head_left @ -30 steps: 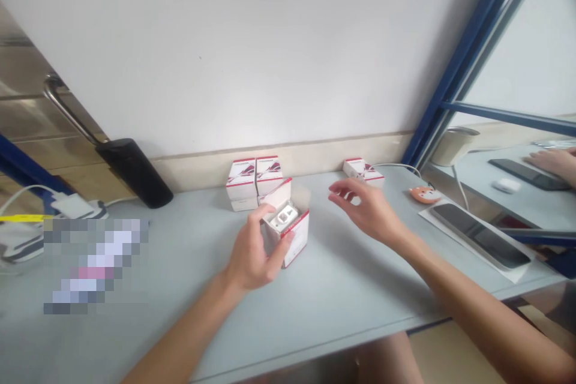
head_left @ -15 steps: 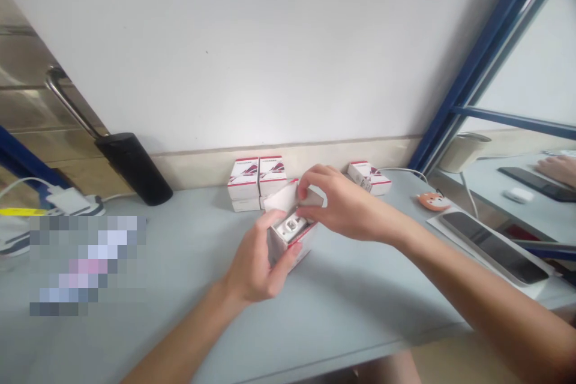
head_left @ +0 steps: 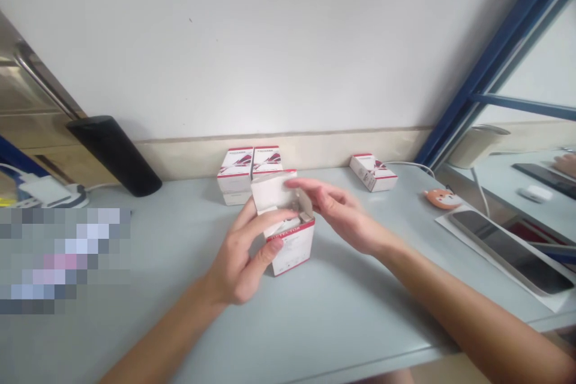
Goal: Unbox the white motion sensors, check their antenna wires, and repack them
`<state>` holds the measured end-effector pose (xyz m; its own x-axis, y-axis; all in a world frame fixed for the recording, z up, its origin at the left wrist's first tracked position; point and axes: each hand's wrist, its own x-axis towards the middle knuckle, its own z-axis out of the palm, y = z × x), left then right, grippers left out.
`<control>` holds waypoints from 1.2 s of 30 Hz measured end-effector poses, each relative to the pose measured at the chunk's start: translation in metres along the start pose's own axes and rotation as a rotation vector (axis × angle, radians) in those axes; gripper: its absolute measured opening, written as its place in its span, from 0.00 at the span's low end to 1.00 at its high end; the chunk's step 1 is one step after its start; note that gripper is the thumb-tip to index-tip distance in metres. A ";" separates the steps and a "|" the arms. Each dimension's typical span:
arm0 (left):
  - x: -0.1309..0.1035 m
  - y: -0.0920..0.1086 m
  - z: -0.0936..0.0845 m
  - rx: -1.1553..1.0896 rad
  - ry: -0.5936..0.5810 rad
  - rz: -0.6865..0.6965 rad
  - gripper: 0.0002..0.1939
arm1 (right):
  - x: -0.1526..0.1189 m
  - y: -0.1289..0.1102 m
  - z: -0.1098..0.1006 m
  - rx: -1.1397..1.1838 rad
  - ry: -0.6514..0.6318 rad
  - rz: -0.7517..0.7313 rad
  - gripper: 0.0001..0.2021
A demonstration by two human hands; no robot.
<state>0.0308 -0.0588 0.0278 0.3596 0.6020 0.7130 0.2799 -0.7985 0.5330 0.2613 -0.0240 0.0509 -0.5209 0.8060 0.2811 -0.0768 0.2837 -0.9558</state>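
A white and red box (head_left: 294,250) stands on the grey table with its top flap up and a side flap raised. Something white shows inside, partly covered by fingers. My left hand (head_left: 243,252) grips the box from the left, thumb on the front and a finger over the opening. At the box's right side is my right hand (head_left: 344,216), its fingers spread beside the flaps, holding nothing. Behind stand similar closed boxes (head_left: 235,183), side by side against the wall.
Further right lie more small boxes (head_left: 373,174), an orange charm (head_left: 441,198) and a phone (head_left: 513,249). A black cylinder (head_left: 114,155) leans at the left, near a white plug (head_left: 49,191). A mirror in a blue frame (head_left: 468,60) stands at the right.
My right hand has opened from its pinch inside the box and moved to its right side. The box has turned to show its printed front. The view has shifted slightly.
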 end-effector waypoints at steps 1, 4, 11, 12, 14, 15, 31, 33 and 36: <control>0.001 0.000 -0.001 -0.008 -0.010 0.005 0.18 | 0.000 -0.001 0.001 0.012 -0.012 0.012 0.21; 0.003 0.001 -0.002 -0.020 -0.035 0.015 0.19 | 0.000 -0.004 0.007 0.061 0.017 0.027 0.17; -0.001 -0.001 0.003 0.065 -0.002 0.025 0.19 | 0.003 -0.004 0.015 0.167 0.094 0.025 0.31; -0.001 -0.001 0.005 0.081 0.007 0.022 0.19 | 0.003 -0.004 0.014 0.156 0.089 0.019 0.31; -0.002 -0.003 0.007 0.110 0.037 0.000 0.22 | 0.004 -0.005 0.012 0.126 0.077 0.004 0.28; -0.003 -0.004 0.008 0.116 0.059 -0.018 0.24 | 0.004 -0.005 0.012 0.113 0.074 -0.003 0.25; -0.004 -0.019 0.021 -0.086 0.209 -0.070 0.17 | -0.001 0.004 0.020 -0.413 0.291 -0.376 0.07; -0.005 -0.020 0.025 -0.120 0.259 0.007 0.25 | -0.001 0.003 0.021 -0.434 0.279 -0.416 0.07; -0.006 -0.022 0.023 -0.051 0.224 0.011 0.24 | -0.001 0.007 0.019 -0.451 0.259 -0.461 0.08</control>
<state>0.0429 -0.0448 0.0010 0.1539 0.5812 0.7991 0.2296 -0.8076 0.5432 0.2451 -0.0328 0.0423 -0.2959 0.6338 0.7147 0.1486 0.7696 -0.6210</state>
